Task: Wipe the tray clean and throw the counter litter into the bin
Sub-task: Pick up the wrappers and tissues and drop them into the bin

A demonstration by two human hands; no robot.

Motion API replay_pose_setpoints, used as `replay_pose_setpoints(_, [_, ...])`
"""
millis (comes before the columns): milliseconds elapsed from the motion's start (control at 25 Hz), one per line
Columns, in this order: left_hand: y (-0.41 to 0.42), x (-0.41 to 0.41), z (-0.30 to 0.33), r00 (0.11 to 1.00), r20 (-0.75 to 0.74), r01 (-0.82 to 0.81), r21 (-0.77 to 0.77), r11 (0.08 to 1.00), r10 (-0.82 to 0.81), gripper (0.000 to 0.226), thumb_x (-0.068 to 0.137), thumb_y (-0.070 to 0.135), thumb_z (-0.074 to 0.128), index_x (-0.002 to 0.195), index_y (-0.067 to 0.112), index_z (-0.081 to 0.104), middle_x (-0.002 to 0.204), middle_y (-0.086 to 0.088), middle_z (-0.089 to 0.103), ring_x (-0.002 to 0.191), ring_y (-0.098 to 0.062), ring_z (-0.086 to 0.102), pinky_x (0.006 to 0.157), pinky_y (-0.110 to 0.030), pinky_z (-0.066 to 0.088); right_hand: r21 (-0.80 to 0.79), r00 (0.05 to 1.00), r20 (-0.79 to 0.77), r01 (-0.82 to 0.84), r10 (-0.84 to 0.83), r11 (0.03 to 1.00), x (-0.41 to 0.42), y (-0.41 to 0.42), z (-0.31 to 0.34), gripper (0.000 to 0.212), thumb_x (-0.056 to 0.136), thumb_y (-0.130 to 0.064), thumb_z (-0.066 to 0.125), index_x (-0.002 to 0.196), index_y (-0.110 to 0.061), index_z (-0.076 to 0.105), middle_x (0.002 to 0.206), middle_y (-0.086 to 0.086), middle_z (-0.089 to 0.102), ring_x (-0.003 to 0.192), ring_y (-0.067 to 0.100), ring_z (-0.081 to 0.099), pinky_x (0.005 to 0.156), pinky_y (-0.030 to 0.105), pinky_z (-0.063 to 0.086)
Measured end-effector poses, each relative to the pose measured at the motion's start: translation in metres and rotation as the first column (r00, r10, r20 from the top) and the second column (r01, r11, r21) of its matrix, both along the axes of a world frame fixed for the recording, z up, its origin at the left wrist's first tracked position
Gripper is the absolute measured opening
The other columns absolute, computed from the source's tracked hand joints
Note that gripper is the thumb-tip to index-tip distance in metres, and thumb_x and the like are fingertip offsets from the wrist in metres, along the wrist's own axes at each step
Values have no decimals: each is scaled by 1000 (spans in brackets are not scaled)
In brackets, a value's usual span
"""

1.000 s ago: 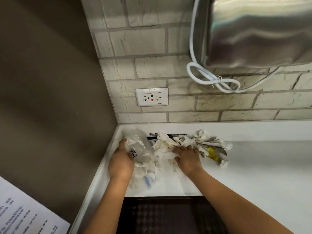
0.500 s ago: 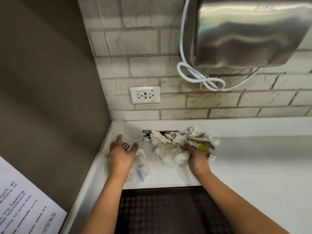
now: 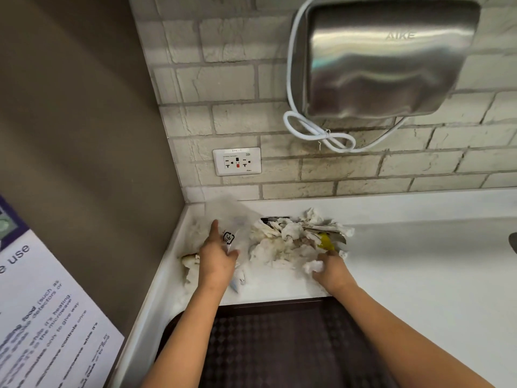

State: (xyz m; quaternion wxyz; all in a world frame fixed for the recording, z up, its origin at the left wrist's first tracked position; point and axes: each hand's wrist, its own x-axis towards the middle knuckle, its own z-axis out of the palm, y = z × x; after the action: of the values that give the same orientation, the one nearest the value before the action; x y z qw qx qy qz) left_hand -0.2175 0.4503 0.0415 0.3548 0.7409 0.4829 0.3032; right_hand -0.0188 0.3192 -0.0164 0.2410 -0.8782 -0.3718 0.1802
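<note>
Head view: hand dryer (image 3: 386,60) reads "AIKE".

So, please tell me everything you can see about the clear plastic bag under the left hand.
The clear plastic bag is thin, see-through and crumpled, with a black printed mark near its middle. It lies flat on the white counter in the corner by the brick wall, left of the heap of crumpled tissues. The left hand rests on it, forefinger stretched out. Its lower part seems to hold white and bluish scraps.
</note>
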Motion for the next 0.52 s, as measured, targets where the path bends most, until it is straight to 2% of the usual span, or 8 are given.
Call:
replay_pose_setpoints(40, [-2, 0, 2, 1000, 28, -5, 5, 1000, 4, 70, 83, 4, 64, 144, 9, 30, 101, -12, 62, 94, -22, 59, 79, -17, 38, 78, 999, -36, 38, -35, 996, -2, -3, 4, 15, 86, -5, 51, 97, -3, 62, 113, 12, 56, 100, 28, 58, 73, 19, 41])
replay_pose_setpoints(80, [-3, 1, 5, 998, 55, -17, 15, 1000, 16, 60, 85, 5, 62, 140, 7, 38, 110, -13, 62, 102, -24, 59, 83, -18, 37, 155, 995, -84, 75, -62, 985, -5, -6, 10, 16, 87, 0, 45, 85, -6, 60, 96, 8, 61, 92, 27, 59, 65, 16, 40])
replay_pose_setpoints(120, [-4, 1, 8, 996, 80, -30, 24, 999, 28, 50, 86, 6, 61, 134, 5, 46, 113, -15, 63, 105, -26, 58, 84, -19, 37, 231, 986, -142, 113, -82, 966, -6, -8, 15, 24, 87, 4, 42, 75, -10, 56, 79, 2, 60, 82, 25, 57, 59, 15, 39])
replay_pose_setpoints(200, [-10, 1, 16, 993, 115, -36, 74, 997, 27, 32, 87, 6, 59, 119, 1, 58, 109, -17, 64, 101, -29, 59, 79, -19, 37, 375, 976, -175, 188, -130, 908, -8, -15, 28, 31, 83, 10, 40, 65, -14, 49, 65, -6, 53, 71, 20, 53, 56, 18, 38])
replay_pose_setpoints(320, [-23, 1, 28, 991, 132, -28, 148, 989, 9, 24, 89, 8, 58, 111, -2, 61, 116, -19, 54, 90, -20, 50, 75, -10, 29, 567, 949, -187, 315, -253, 761, -8, -28, 54, 22, 82, 9, 44, 74, -12, 47, 65, -2, 52, 61, 15, 49, 51, 17, 37])
replay_pose_setpoints(400, [-32, 2, 38, 987, 158, -30, 165, 986, 4, 23, 90, 9, 57, 108, -4, 61, 129, -17, 41, 95, -15, 45, 77, -3, 24, 659, 922, -228, 382, -312, 648, -8, -39, 72, 21, 80, 8, 45, 83, -13, 49, 70, 3, 53, 61, 15, 49, 49, 16, 39])
replay_pose_setpoints(480, [-37, 3, 44, 985, 174, -47, 182, 982, 15, 24, 91, 10, 55, 108, -6, 61, 132, -15, 44, 108, -21, 50, 82, -8, 28, 718, 927, -230, 367, -296, 592, -7, -50, 83, 13, 77, -4, 47, 86, -12, 53, 80, 9, 56, 69, 21, 51, 56, 20, 41])
replay_pose_setpoints(520, [-42, 3, 48, 979, 204, -51, 176, 983, 15, 24, 92, 11, 54, 109, -4, 60, 123, -16, 53, 108, -26, 52, 83, -14, 33, 722, 928, -234, 365, -290, 588, -7, -58, 87, 12, 74, -15, 48, 85, -12, 53, 85, 11, 56, 73, 23, 51, 61, 25, 42])
